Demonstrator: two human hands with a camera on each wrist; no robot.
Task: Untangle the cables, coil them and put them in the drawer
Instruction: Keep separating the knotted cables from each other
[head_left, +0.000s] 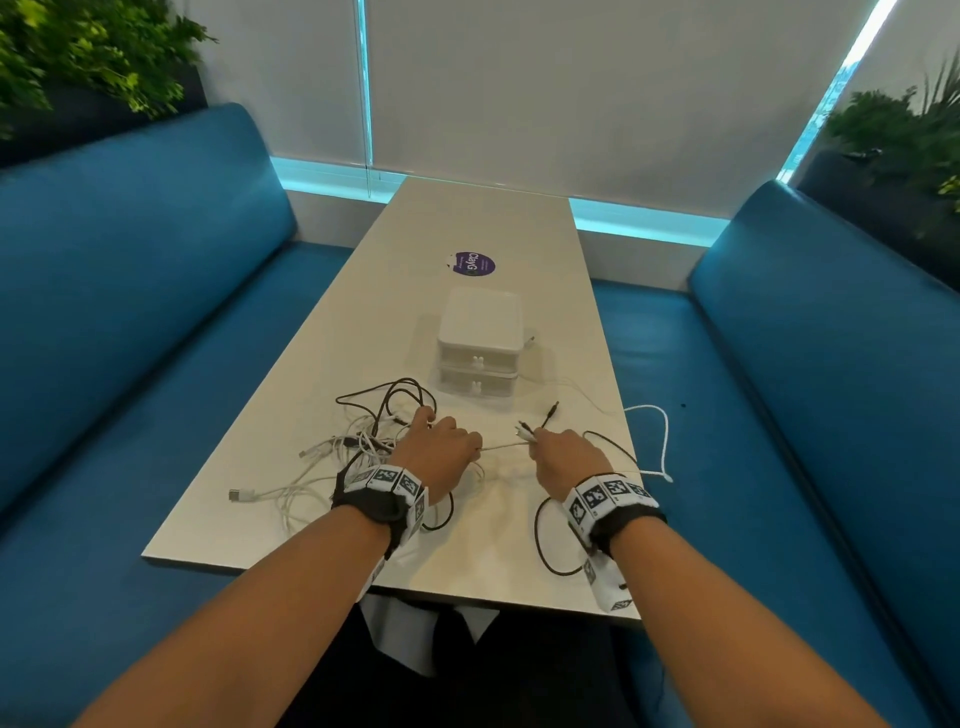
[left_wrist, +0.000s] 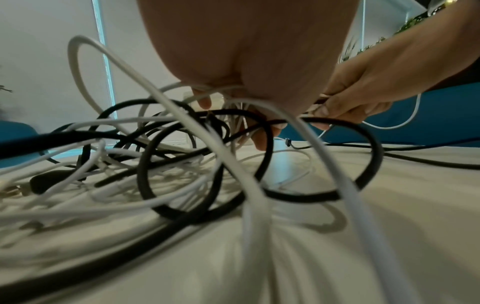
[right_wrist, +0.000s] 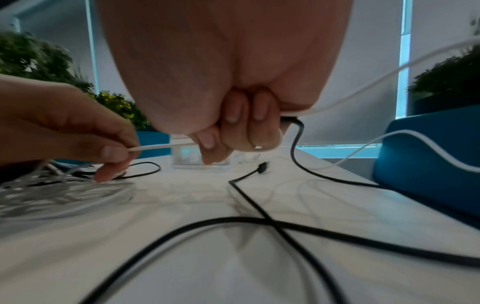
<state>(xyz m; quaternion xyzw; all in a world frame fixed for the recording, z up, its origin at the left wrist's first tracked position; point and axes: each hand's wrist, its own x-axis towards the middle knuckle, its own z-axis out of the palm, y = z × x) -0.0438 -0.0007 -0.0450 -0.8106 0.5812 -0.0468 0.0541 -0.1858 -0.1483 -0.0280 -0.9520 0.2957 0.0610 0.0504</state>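
Note:
A tangle of black and white cables (head_left: 363, 441) lies on the white table (head_left: 467, 223), mostly under and left of my left hand (head_left: 441, 447). That hand pinches a thin white cable (head_left: 501, 446) between thumb and forefinger; the pinch shows in the right wrist view (right_wrist: 135, 148). My right hand (head_left: 563, 457) grips the same white cable together with a black cable (right_wrist: 296, 131), their plug ends (head_left: 524, 430) sticking out past the fist. The white cable runs taut between both hands. A small white two-drawer unit (head_left: 479, 343) stands beyond the hands, both drawers closed.
A purple round sticker (head_left: 472, 264) lies on the table behind the drawers. Blue benches (head_left: 779, 415) flank the table on both sides. A white cable loop (head_left: 660, 441) hangs over the right table edge. Black cable loops (head_left: 545, 540) lie near the front edge.

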